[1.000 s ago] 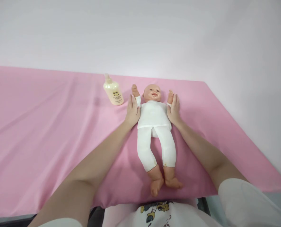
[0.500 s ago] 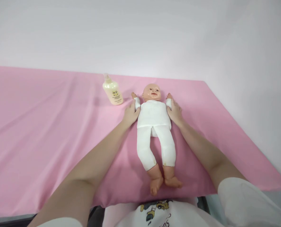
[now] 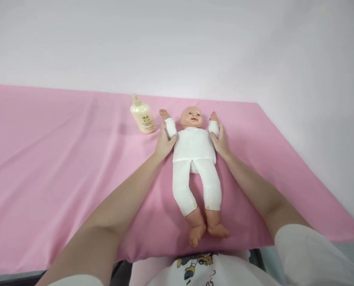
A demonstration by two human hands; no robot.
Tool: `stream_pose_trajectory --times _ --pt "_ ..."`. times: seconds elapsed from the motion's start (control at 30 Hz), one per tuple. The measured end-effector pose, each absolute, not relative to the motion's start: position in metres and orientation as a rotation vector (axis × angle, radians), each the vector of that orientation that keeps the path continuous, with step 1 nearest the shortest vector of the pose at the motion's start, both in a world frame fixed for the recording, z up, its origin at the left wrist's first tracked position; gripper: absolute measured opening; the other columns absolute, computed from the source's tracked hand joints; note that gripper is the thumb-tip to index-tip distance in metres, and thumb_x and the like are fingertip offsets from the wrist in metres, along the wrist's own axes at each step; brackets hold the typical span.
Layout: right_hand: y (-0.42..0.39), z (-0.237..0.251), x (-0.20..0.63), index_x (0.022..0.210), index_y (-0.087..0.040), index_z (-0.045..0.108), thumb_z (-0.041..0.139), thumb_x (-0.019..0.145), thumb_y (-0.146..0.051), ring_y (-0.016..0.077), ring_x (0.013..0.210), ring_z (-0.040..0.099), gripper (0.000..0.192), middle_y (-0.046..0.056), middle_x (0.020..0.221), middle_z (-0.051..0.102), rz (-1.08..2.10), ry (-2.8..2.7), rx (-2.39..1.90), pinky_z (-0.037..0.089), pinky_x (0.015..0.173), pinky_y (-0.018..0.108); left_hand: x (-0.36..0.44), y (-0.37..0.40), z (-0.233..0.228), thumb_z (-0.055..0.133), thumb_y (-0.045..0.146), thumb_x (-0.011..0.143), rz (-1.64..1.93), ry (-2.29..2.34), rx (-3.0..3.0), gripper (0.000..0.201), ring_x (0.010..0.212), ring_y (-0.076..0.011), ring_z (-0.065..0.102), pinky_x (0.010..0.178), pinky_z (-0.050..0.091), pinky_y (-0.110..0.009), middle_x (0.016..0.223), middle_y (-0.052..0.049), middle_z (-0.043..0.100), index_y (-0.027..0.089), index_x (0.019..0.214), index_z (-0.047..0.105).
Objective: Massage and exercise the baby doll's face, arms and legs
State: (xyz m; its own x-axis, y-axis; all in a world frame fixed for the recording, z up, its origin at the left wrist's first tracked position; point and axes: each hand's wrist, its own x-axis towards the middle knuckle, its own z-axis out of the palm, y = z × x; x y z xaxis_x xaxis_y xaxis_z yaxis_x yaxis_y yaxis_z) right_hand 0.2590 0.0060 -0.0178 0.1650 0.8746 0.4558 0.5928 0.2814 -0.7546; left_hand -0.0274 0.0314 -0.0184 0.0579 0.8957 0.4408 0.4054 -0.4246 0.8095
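A baby doll [image 3: 194, 143] in a white top and trousers lies on its back on a pink cloth [image 3: 75, 159], head at the far end and bare feet towards me. My left hand [image 3: 165, 145] grips the doll's arm on the left, thumb near the shoulder and fingers along the outer side, partly hidden behind the sleeve. On the other side my right hand [image 3: 221, 143] holds the doll's other arm in the same way, its thumb against the inside of the sleeve. Both doll arms point up beside the head.
A pump bottle [image 3: 144, 118] of pale yellow liquid, with a printed label, stands left of the doll's head, close to my left hand. The pink cloth reaches the near table edge. Behind it is a pale wall or surface [image 3: 177, 47].
My fingers have shifted from over the doll's arms to their outer sides, so more sleeve shows. The doll's left-hand arm in view has swung up and outward.
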Motion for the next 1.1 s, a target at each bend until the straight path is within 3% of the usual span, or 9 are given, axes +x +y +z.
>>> stream_pose_trajectory --times 0.1,0.17,0.27,0.4,0.6,0.73,0.83,0.97,1.1 --pt "0.003 -0.017 0.258 0.166 -0.019 0.019 0.051 0.100 -0.054 0.0298 0.153 0.046 0.081 0.021 0.165 0.043 0.293 -1.553 -1.282 0.043 0.124 0.051 -0.024 0.026 -0.011 0.068 0.055 0.094 1.462 1.268 1.904 0.087 0.140 -0.0317 0.059 0.118 0.051 -0.048 0.154 -0.021 0.055 0.020 0.163 0.027" --pt "0.000 -0.015 0.256 0.165 -0.019 0.022 0.053 0.100 -0.056 0.0306 0.151 0.049 0.081 0.021 0.160 0.048 0.235 -1.599 -1.235 0.044 0.124 0.051 -0.023 0.021 -0.008 0.070 0.053 0.092 1.521 1.244 1.980 0.080 0.138 -0.0312 0.060 0.120 0.049 -0.047 0.147 -0.018 0.061 0.019 0.157 0.038" --pt "-0.006 -0.011 0.254 0.158 -0.019 0.039 0.055 0.099 -0.054 0.0327 0.146 0.053 0.070 0.020 0.152 0.057 0.127 -1.694 -1.203 0.043 0.125 0.053 -0.021 0.015 -0.003 0.074 0.051 0.085 1.455 1.211 2.113 0.058 0.122 -0.0316 0.069 0.116 0.052 -0.049 0.124 -0.012 0.073 0.020 0.132 0.062" --pt "-0.009 -0.010 0.253 0.147 -0.021 0.051 0.053 0.100 -0.052 0.0329 0.137 0.060 0.057 0.017 0.142 0.065 0.054 -1.744 -1.170 0.045 0.123 0.055 -0.020 0.009 0.001 0.073 0.048 0.083 1.333 1.175 2.225 0.036 0.108 -0.0301 0.072 0.107 0.057 -0.049 0.111 -0.008 0.076 0.022 0.108 0.069" --pt "0.001 -0.022 0.251 0.157 -0.017 0.035 0.053 0.101 -0.053 0.0329 0.147 0.052 0.068 0.022 0.152 0.054 0.101 -1.670 -1.072 0.040 0.127 0.056 -0.018 0.018 -0.006 0.070 0.052 0.089 1.362 1.214 2.152 0.057 0.127 -0.0357 0.065 0.117 0.050 -0.054 0.132 -0.017 0.068 0.017 0.133 0.057" --pt "0.009 -0.022 0.253 0.167 -0.017 0.013 0.047 0.104 -0.047 0.0330 0.161 0.033 0.077 0.024 0.168 0.033 0.116 -1.616 -1.176 0.030 0.131 0.061 -0.020 0.030 -0.017 0.057 0.055 0.099 1.409 1.234 2.085 0.075 0.155 -0.0383 0.042 0.130 0.033 -0.057 0.159 -0.026 0.047 0.013 0.157 0.036" --pt "0.013 -0.021 0.257 0.170 -0.024 0.000 0.041 0.105 -0.035 0.0297 0.167 0.017 0.078 0.017 0.178 0.013 0.094 -1.655 -1.214 0.022 0.133 0.063 -0.023 0.039 -0.027 0.055 0.059 0.099 1.364 1.306 2.025 0.088 0.165 -0.0392 0.022 0.135 0.020 -0.059 0.172 -0.027 0.027 0.013 0.166 0.020" --pt "0.017 -0.028 0.262 0.171 -0.025 0.011 0.038 0.104 -0.032 0.0298 0.170 0.000 0.073 0.011 0.181 0.007 0.206 -1.666 -1.391 0.014 0.134 0.067 -0.027 0.045 -0.036 0.052 0.062 0.099 1.193 1.420 2.017 0.091 0.167 -0.0436 0.011 0.134 0.012 -0.065 0.176 -0.029 0.015 0.010 0.167 0.020" --pt "0.021 -0.035 0.264 0.166 -0.019 0.035 0.040 0.105 -0.037 0.0308 0.170 0.001 0.064 0.012 0.180 0.011 0.371 -1.647 -1.499 0.012 0.136 0.063 -0.030 0.046 -0.038 0.052 0.063 0.099 1.141 1.454 2.005 0.086 0.166 -0.0457 0.015 0.132 0.018 -0.068 0.176 -0.026 0.022 0.014 0.166 0.028"
